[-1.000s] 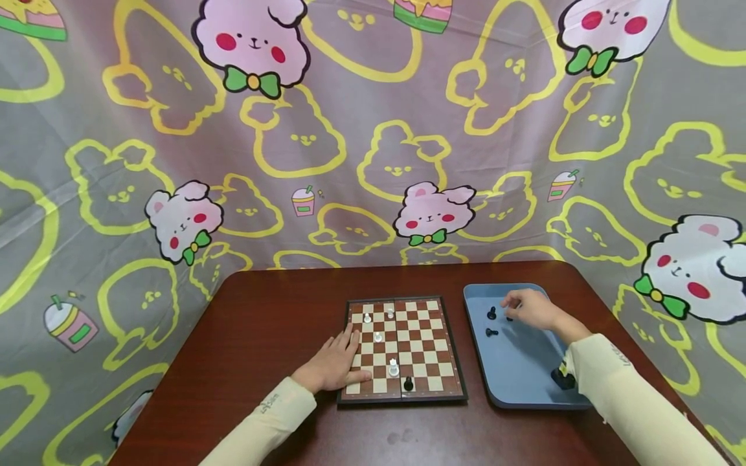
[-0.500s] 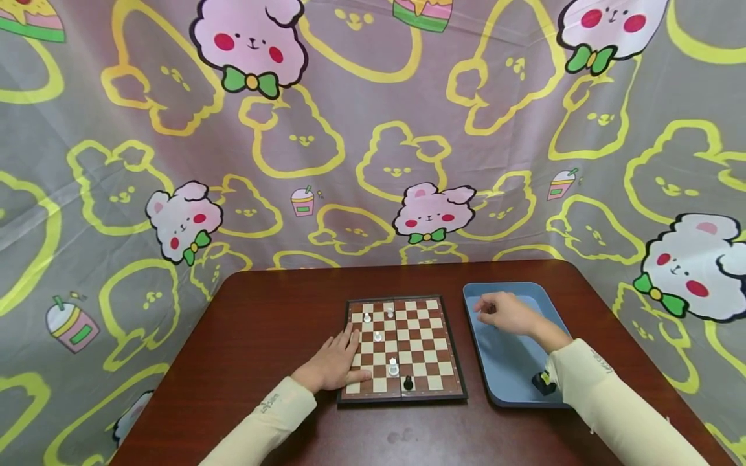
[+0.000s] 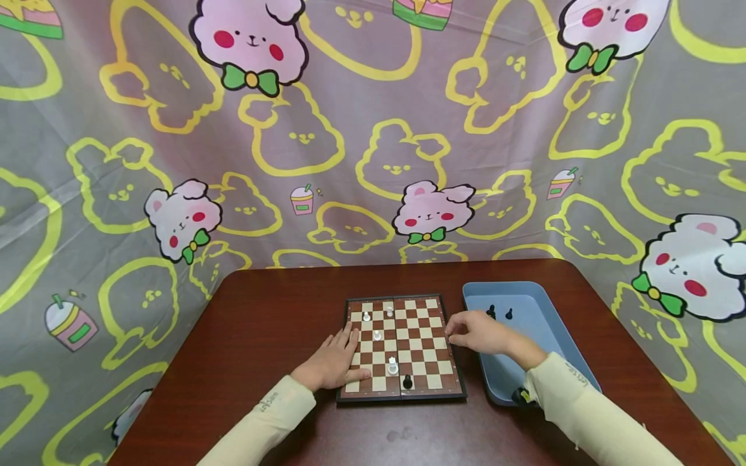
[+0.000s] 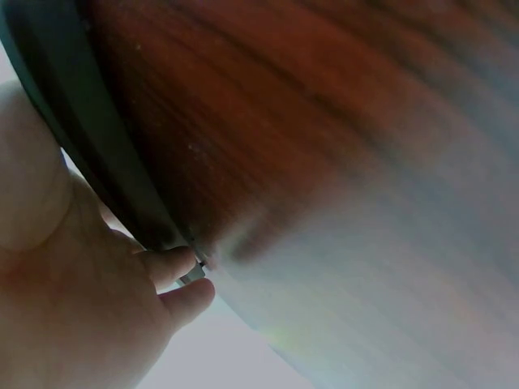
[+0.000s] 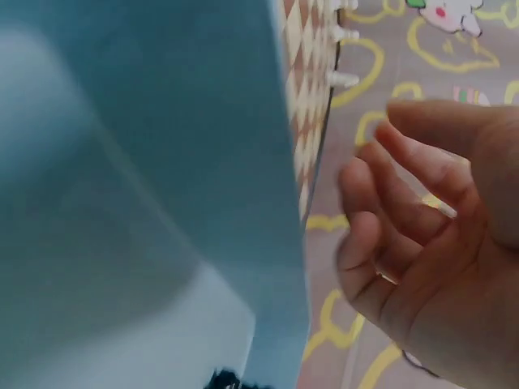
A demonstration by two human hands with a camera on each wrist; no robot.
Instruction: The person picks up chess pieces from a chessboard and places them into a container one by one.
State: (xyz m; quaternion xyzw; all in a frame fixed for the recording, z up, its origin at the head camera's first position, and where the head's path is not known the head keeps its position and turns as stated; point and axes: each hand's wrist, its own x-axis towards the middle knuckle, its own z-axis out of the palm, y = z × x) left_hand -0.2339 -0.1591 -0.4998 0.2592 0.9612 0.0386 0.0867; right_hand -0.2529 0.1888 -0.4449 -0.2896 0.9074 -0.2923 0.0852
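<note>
My left hand [image 3: 329, 362] lies on the left edge of the open chessboard [image 3: 428, 353], fingers spread; the left wrist view shows the hand [image 4: 81, 275] against the board's dark frame. White chess pieces, among them a larger piece [image 3: 393, 366] and a pawn [image 3: 377, 336], stand on the board, with one black piece [image 3: 408, 382] near its front edge. Between board and tray, my right hand [image 3: 480, 332] hovers at the board's right edge. Thumb and index fingertips meet in the right wrist view, the other fingers [image 5: 361, 235] curled; I cannot tell whether a small piece is pinched there.
The blue tray [image 3: 533, 369] stands to the board's right, with black pieces such as a pawn [image 3: 509, 314] at its far end. Under both is a dark reddish-brown table [image 3: 274, 323]. A patterned cloth [image 3: 350, 155] hangs around the table's back and sides.
My right hand has moved left from over the tray's far end to the board's right edge, uncovering black pieces in the tray. The left hand and the pieces on the board have stayed put.
</note>
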